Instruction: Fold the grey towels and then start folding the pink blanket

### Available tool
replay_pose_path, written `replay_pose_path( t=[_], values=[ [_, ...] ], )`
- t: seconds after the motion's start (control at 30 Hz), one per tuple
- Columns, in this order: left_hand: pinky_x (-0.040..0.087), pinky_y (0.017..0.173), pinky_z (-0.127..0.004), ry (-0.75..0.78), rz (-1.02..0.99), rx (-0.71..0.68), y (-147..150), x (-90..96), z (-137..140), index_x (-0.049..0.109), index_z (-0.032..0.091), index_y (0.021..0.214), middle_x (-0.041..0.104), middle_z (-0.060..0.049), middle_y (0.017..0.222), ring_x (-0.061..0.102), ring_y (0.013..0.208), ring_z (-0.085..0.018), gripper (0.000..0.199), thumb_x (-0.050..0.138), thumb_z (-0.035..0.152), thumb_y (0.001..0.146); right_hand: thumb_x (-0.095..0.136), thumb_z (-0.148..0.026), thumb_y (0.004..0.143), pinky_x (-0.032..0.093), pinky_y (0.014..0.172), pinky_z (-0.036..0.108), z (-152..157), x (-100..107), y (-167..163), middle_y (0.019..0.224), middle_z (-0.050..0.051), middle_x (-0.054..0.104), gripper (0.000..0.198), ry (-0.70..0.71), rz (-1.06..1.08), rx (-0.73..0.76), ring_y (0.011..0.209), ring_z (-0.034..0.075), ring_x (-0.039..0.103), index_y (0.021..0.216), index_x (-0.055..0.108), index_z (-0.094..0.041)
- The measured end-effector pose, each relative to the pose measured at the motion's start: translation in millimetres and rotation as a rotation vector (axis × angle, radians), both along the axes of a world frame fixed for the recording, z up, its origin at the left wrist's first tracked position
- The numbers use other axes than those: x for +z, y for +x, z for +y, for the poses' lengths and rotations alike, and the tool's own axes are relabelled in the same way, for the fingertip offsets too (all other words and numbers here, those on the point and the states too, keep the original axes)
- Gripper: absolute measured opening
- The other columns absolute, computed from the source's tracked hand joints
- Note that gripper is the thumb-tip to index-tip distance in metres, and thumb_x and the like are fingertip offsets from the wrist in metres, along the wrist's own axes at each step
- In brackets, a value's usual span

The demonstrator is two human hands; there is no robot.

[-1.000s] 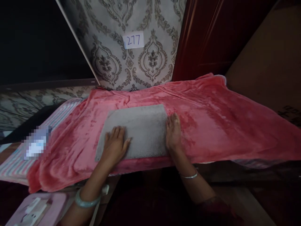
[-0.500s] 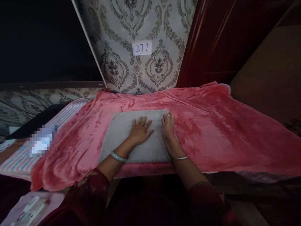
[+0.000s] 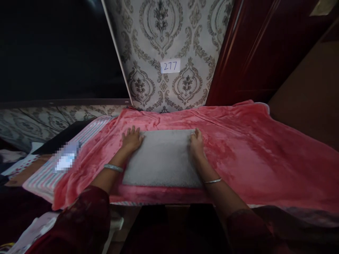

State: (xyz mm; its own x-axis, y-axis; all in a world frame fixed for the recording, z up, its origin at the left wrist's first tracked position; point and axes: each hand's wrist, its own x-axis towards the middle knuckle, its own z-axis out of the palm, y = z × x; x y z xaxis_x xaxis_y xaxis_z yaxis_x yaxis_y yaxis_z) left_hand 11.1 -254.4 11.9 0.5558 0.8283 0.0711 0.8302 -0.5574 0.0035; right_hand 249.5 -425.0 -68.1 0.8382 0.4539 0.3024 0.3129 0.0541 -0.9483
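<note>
A grey plush mat (image 3: 164, 158), roughly rectangular, lies flat on a pink fleece blanket (image 3: 246, 155). My left hand (image 3: 131, 140) rests at the mat's upper left corner, palm down with the fingers spread, partly on the blanket. At the right edge, near the upper corner, my right hand (image 3: 196, 144) has its fingers curled round the mat's border. That hand is slightly blurred, and its thumb side covers a strip of the edge.
A striped cloth (image 3: 43, 180) shows under the blanket at the left, with a blurred-out bright object (image 3: 66, 157) on it. Behind stand a dark screen (image 3: 58, 53), patterned wallpaper with a paper marked 277 (image 3: 170, 66), and a dark red wooden panel (image 3: 249, 53).
My left hand has slid left from the mat's middle to its left corner. My right hand stays at the right edge. The mat's upper left corner looks squarer, and the view has shifted.
</note>
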Motion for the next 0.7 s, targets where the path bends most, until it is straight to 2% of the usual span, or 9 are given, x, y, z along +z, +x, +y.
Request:
replay_pose_path(
  t=[0.1, 0.17, 0.23, 0.3, 0.43, 0.6, 0.7],
  values=[
    [0.016, 0.124, -0.062, -0.046, 0.019, -0.161, 34, 5.8, -8, 0.032, 0.018, 0.160, 0.027, -0.015, 0.168, 0.019, 0.157, -0.031, 0.064, 0.031, 0.046, 0.102, 0.040, -0.033, 0.093, 0.035, 0.118, 0.039, 16, 29, -2, 0.154, 0.019, 0.047, 0.063, -0.331, -0.283, 0.046, 0.142, 0.023, 0.045, 0.151, 0.044, -0.008],
    [0.017, 0.124, -0.061, -0.076, 0.043, -0.233, 56, 0.8, -15, 0.035, 0.019, 0.159, 0.029, -0.014, 0.168, 0.021, 0.157, -0.030, 0.063, 0.031, 0.046, 0.103, 0.043, -0.034, 0.095, 0.029, 0.121, 0.044, 23, 40, -6, 0.156, 0.018, 0.046, 0.059, -0.587, -0.458, 0.077, 0.146, 0.027, 0.039, 0.148, 0.050, -0.010],
    [0.019, 0.124, -0.059, -0.080, 0.049, -0.262, 71, -10.5, -22, 0.036, 0.019, 0.158, 0.030, -0.014, 0.167, 0.025, 0.155, -0.030, 0.062, 0.031, 0.046, 0.103, 0.043, -0.039, 0.099, 0.023, 0.122, 0.053, 25, 40, -12, 0.158, 0.019, 0.044, 0.057, -0.796, -0.572, 0.085, 0.149, 0.031, 0.034, 0.148, 0.052, -0.011],
    [0.019, 0.124, -0.058, -0.066, 0.039, -0.271, 77, -22.9, -26, 0.036, 0.018, 0.158, 0.033, -0.015, 0.166, 0.027, 0.155, -0.030, 0.062, 0.029, 0.046, 0.103, 0.039, -0.043, 0.101, 0.021, 0.121, 0.057, 23, 34, -16, 0.159, 0.019, 0.043, 0.058, -0.918, -0.639, 0.087, 0.150, 0.034, 0.031, 0.149, 0.051, -0.012],
    [0.020, 0.124, -0.055, -0.038, 0.018, -0.270, 68, -31.8, -17, 0.039, 0.015, 0.157, 0.038, -0.016, 0.163, 0.030, 0.153, -0.029, 0.065, 0.029, 0.049, 0.102, 0.033, -0.046, 0.104, 0.021, 0.119, 0.055, 17, 22, -15, 0.161, 0.017, 0.040, 0.060, -0.988, -0.683, 0.087, 0.150, 0.032, 0.030, 0.153, 0.045, -0.013],
    [0.030, 0.118, -0.064, -0.133, -0.022, -0.066, 43, -23.5, 14, 0.044, 0.017, 0.154, 0.038, -0.014, 0.163, 0.032, 0.152, -0.034, 0.063, 0.026, 0.048, 0.101, 0.031, -0.047, 0.104, 0.020, 0.119, 0.056, 19, 23, -10, 0.162, 0.016, 0.039, 0.061, -0.973, -0.672, 0.098, 0.150, 0.033, 0.029, 0.154, 0.045, -0.015],
    [0.034, 0.117, -0.062, -0.154, -0.117, -0.027, 32, -25.5, 28, 0.047, 0.015, 0.151, 0.040, -0.015, 0.162, 0.037, 0.149, -0.033, 0.061, 0.025, 0.041, 0.101, 0.034, -0.047, 0.104, 0.022, 0.119, 0.056, 20, 26, -10, 0.161, 0.016, 0.041, 0.059, -0.943, -0.660, 0.105, 0.149, 0.033, 0.031, 0.152, 0.048, -0.015]
  ],
)
